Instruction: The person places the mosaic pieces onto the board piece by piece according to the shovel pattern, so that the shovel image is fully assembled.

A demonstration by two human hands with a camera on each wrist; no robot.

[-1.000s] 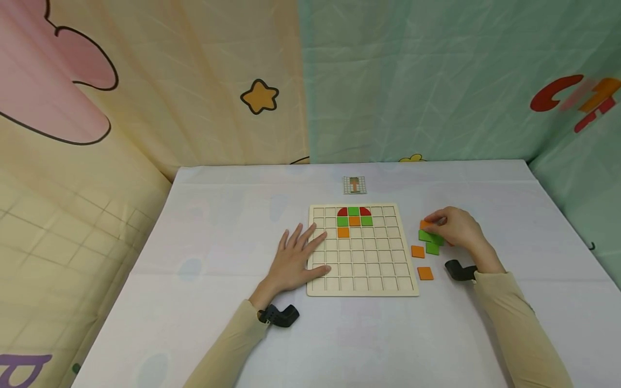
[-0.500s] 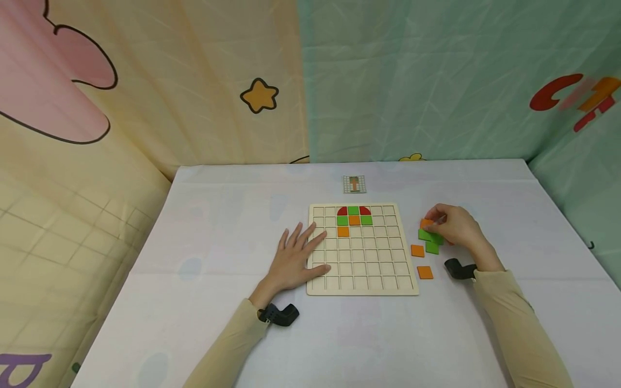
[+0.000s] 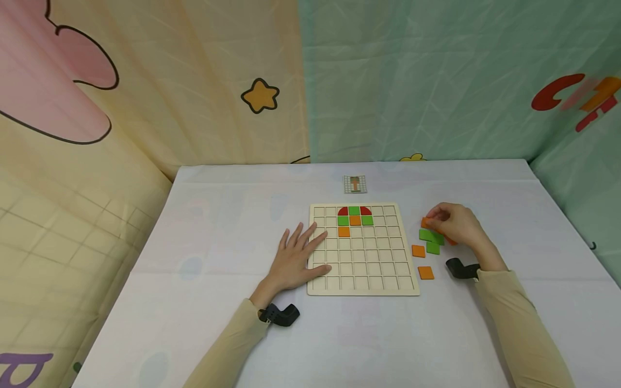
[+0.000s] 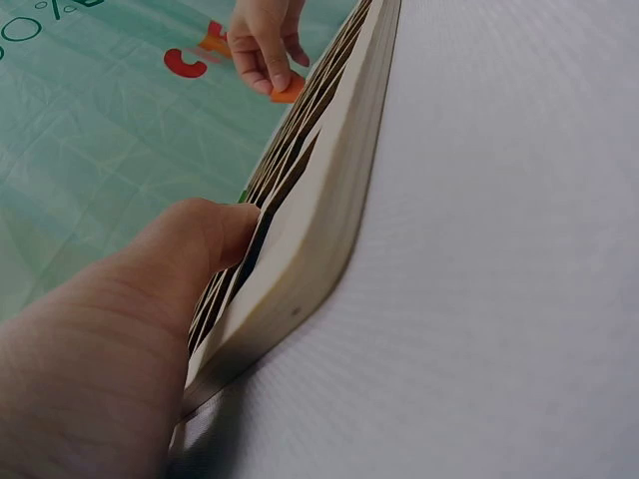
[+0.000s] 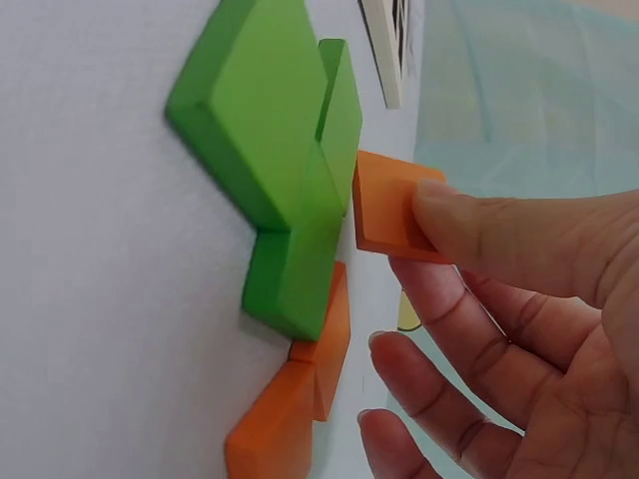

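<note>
My left hand [image 3: 290, 264] lies spread over the left edge of a pale wooden grid board [image 3: 373, 267], its thumb [image 4: 225, 232] on the board's face in the left wrist view. At the board's right, my right hand [image 3: 456, 223] pinches an orange square tile [image 5: 384, 205] between thumb and forefinger, the other fingers loosely bent. Green tiles [image 5: 255, 110] lie overlapping just below that hand, with more orange tiles [image 5: 275, 424] beside them. In the board's upper rows sit two red rounded pieces, several green squares and two orange squares [image 3: 344, 231].
A small picture card [image 3: 355, 184] lies behind the board. Two loose orange tiles [image 3: 418, 251] rest near the board's right edge. The white-covered table [image 3: 218, 215] meets hanging patterned cloth [image 3: 427, 81] at its back. Each wrist carries a black camera mount [image 3: 281, 315].
My right hand has risen slightly with the orange tile pinched, so more of the green and orange tiles beneath it shows. The left hand has stayed on the board.
</note>
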